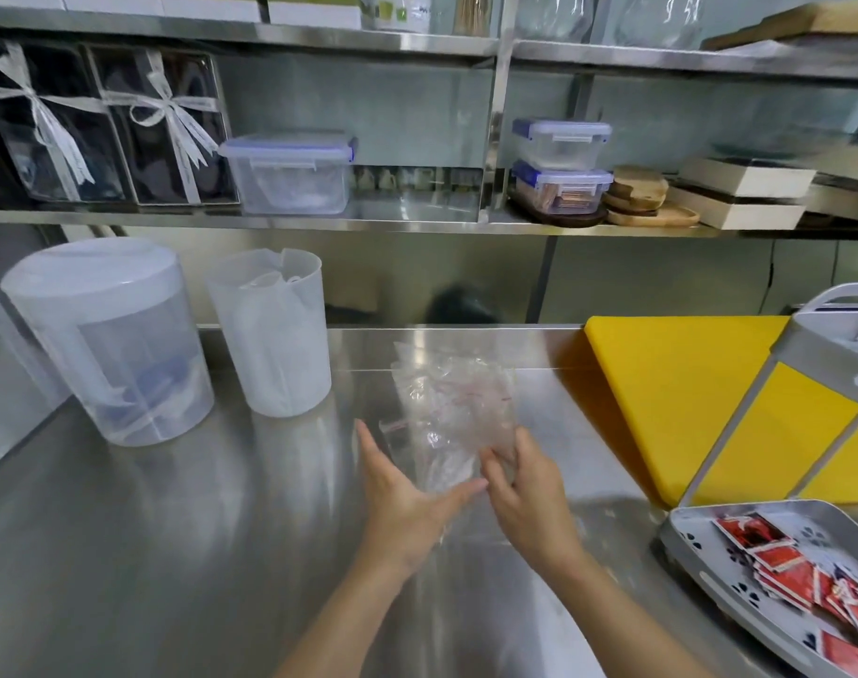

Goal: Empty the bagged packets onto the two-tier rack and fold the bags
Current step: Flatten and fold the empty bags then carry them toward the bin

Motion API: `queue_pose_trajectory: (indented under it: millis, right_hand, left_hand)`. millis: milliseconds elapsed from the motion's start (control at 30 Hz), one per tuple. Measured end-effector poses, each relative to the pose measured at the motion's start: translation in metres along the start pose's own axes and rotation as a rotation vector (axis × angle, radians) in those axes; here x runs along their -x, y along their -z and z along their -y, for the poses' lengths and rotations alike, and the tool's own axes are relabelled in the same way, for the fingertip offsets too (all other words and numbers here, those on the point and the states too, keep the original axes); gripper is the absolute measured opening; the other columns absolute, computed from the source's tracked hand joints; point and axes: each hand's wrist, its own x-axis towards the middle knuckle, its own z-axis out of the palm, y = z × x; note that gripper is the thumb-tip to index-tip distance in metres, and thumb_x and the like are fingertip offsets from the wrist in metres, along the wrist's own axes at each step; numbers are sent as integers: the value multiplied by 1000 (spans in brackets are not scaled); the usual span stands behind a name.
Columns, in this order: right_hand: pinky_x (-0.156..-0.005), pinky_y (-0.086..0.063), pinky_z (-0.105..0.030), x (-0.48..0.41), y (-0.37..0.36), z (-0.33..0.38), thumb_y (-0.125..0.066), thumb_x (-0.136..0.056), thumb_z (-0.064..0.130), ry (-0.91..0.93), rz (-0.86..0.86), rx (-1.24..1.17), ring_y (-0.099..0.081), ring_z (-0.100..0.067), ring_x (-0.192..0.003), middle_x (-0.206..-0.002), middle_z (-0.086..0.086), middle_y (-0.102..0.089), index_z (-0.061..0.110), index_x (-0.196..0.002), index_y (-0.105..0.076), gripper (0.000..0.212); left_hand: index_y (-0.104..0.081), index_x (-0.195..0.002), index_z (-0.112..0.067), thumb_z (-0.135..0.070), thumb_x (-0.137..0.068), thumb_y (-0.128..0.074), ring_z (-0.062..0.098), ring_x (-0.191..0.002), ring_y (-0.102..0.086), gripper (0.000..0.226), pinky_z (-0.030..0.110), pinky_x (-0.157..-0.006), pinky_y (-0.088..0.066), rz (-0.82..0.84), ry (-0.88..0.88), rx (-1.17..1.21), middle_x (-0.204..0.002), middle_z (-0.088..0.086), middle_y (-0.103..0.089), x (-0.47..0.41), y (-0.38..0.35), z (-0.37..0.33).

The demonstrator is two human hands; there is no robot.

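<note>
Centre of the frame, low on the steel counter: the clear bags lie flat in a loose stack, their long axis running up the picture, away from the person, near end right at the hands. They look empty from here, red zip strips showing through the plastic. Both hands sit at that near end, about equally close, so the fold looks set to go forward along the stack.

The left hand is spread, palm turned inward, fingers straight, its thumb reaching across under the bags' bottom edge. The right hand is curled, fingertips bunched and pinching the lower right corner of the plastic.

Lower right of the frame, the two-tier rack carries the red packets heaped on its bottom tray; the upper tier is cut off at the right edge. My read: emptying is done or nearly so, folding is the step in hand.
</note>
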Motion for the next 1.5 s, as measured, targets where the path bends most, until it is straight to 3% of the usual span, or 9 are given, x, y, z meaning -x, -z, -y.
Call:
queue_pose_trajectory:
  millis: [233, 367, 467, 567, 733, 967, 1167, 1333, 1500]
  right_hand:
    - [-59, -39, -27, 9, 26, 17, -58, -67, 1, -85, 252, -506, -45, -19, -61, -61, -6, -46, 8, -57, -55, 13]
    - [-59, -34, -31, 7, 29, 12, -59, -52, -1, -203, 368, -781, -40, -32, -74, -80, -22, -44, -23, -70, -48, 30]
    - [-61, -38, -32, 7, 34, 6, -60, -49, 1, -266, 462, -816, -43, -36, -74, -87, -25, -46, -32, -82, -42, 49]
    - [-61, -55, -30, 8, 39, 0, -61, -59, -6, -326, 504, -855, -66, -28, -68, -76, -18, -68, -12, -87, -63, 28]
    - [-64, -55, -20, 13, 47, -10, -65, -74, 0, -398, 582, -892, -64, -13, -71, -85, -3, -70, 10, -111, -62, 39]
    - [-72, -58, -32, 27, 57, -11, -47, -81, -16, -346, 634, -744, -70, -26, -82, -88, -13, -74, -3, -84, -73, 28]
    - [-82, -55, -35, 40, 66, -4, -31, -64, -33, -161, 576, -473, -69, -21, -94, -99, -6, -75, -12, -72, -69, 44]
    - [-78, -42, -2, 54, 93, 2, -34, -62, -24, -13, 572, -56, -57, 16, -94, -105, 22, -62, 16, -74, -70, 55]
    - [-89, -49, -23, 76, 113, 0, -37, -58, -15, 163, 736, 233, -60, -10, -110, -124, -2, -63, 6, -76, -75, 47]
  left_hand:
    - [10, -132, -60, -38, -48, -88, 1, -111, -60, 131, 36, -111, -27, 332, 80, 143, -137, -9, -51, -16, 41, -4]
    - [-28, -140, -26, -19, -51, -82, 18, -110, -63, 104, 38, -105, -39, 492, 179, 351, -117, -1, -69, -15, 44, 3]
    - [-68, -104, -9, -24, -45, -83, 19, -96, -68, 63, 25, -84, -53, 499, 232, 309, -98, 5, -75, -10, 42, 10]
    - [-77, -75, -29, -26, -50, -81, 3, -75, -70, 25, 11, -63, -50, 428, 184, 229, -75, -9, -76, -5, 41, 13]
    - [-62, -90, -10, -16, -65, -78, 3, -65, -68, 31, 13, -58, -50, 446, 133, 282, -68, -7, -73, 2, 50, 9]
    - [-64, -107, -20, 25, -71, -50, 9, -64, -67, 59, 18, -53, -53, 495, 23, 303, -80, 1, -71, 23, 53, 5]
    - [-72, -90, -3, 5, -64, -63, 31, -78, -68, 28, 39, -75, -54, 504, 179, 426, -88, 21, -72, 35, 43, 6]
    - [-73, -95, -13, -47, -75, -62, 18, -55, -64, 41, 28, -52, -53, 676, 592, 711, -65, 4, -69, 36, 43, 25]
    - [-73, -74, -18, -71, -74, -45, 16, -52, -62, 60, 25, -51, -48, 901, 790, 352, -60, -1, -67, 52, 5, 37]
